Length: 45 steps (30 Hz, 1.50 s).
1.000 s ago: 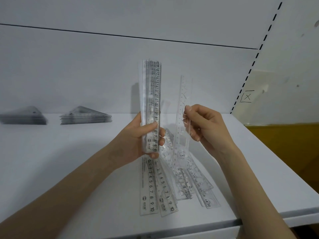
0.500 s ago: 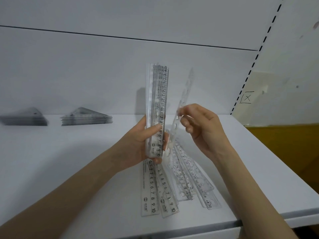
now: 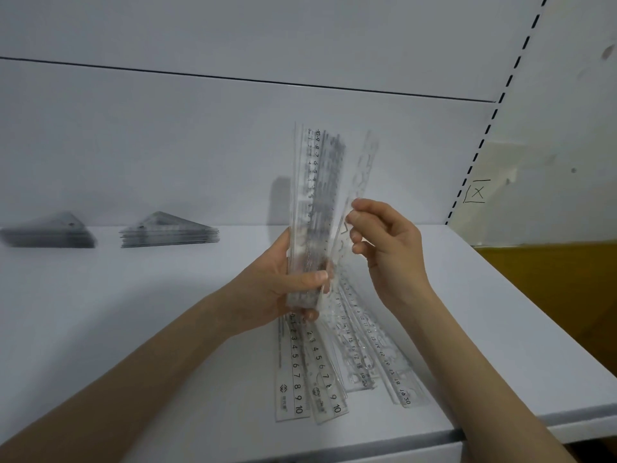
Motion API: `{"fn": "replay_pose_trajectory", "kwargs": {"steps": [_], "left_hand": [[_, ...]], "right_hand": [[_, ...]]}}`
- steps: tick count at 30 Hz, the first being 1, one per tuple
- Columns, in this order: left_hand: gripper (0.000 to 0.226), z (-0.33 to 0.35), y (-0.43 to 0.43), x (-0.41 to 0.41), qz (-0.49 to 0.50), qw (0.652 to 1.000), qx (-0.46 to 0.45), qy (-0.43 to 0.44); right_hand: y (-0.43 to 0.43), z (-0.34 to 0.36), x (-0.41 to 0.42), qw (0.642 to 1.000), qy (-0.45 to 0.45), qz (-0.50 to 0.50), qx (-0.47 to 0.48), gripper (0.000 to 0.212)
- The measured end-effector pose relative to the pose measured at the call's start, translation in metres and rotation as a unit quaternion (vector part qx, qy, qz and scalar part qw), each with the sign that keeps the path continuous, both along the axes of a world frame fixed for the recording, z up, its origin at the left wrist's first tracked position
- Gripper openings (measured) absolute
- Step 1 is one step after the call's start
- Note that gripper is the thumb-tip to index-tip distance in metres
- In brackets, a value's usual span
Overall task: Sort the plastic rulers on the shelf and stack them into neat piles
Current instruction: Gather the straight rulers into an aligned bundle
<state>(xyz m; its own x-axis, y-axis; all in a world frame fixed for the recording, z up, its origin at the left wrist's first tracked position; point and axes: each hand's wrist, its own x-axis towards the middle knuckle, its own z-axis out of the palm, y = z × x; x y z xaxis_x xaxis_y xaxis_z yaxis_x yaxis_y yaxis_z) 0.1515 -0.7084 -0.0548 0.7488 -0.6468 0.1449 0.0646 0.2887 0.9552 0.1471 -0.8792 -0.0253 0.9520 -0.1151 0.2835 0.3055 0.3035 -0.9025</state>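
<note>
My left hand (image 3: 283, 289) grips the lower end of an upright bundle of clear straight rulers (image 3: 317, 182) above the white shelf (image 3: 133, 329). My right hand (image 3: 387, 248) pinches a single clear stencil ruler (image 3: 362, 175) and leans it against the right side of the bundle. Several loose clear rulers (image 3: 334, 369) lie fanned on the shelf below both hands, near the front edge.
Two neat piles of clear triangle rulers sit at the back left, the nearer pile (image 3: 170, 230) and the farther pile (image 3: 50, 233). The shelf's back panel stands right behind them. A perforated upright (image 3: 484, 135) bounds the shelf on the right.
My right hand has brought the single stencil ruler leftward and tilted it until it meets the bundle. The bundle in my left hand has shifted slightly right and is now blurred.
</note>
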Motion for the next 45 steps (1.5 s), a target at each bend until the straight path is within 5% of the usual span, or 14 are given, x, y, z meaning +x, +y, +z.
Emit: {"fn": "replay_pose_trajectory", "kwargs": {"steps": [9,17,23,27,33,45], "left_hand": [[0.065,0.003,0.002,-0.002,-0.023,1.000,-0.005,0.020],[0.072,0.003,0.003,-0.006,-0.060,0.998,0.024,-0.007],[0.076,0.004,0.005,-0.008,-0.076,0.996,0.025,-0.025],[0.063,0.005,0.006,-0.009,-0.079,0.997,0.023,0.002],[0.071,0.007,0.004,-0.009,-0.098,0.988,-0.017,0.122],[0.057,0.006,0.005,-0.010,-0.081,0.987,-0.027,0.136]], "right_hand": [[-0.003,-0.002,0.005,0.997,0.020,0.026,0.066,0.011],[-0.002,-0.007,0.006,0.999,0.005,0.015,-0.032,0.006],[-0.005,-0.001,0.005,0.986,0.053,0.073,-0.142,0.031],[0.000,0.006,0.004,0.987,-0.006,0.082,-0.138,0.008],[0.005,0.010,0.003,0.981,-0.025,0.052,-0.184,0.013],[0.015,0.026,-0.001,0.908,-0.029,-0.027,-0.418,0.020]]}}
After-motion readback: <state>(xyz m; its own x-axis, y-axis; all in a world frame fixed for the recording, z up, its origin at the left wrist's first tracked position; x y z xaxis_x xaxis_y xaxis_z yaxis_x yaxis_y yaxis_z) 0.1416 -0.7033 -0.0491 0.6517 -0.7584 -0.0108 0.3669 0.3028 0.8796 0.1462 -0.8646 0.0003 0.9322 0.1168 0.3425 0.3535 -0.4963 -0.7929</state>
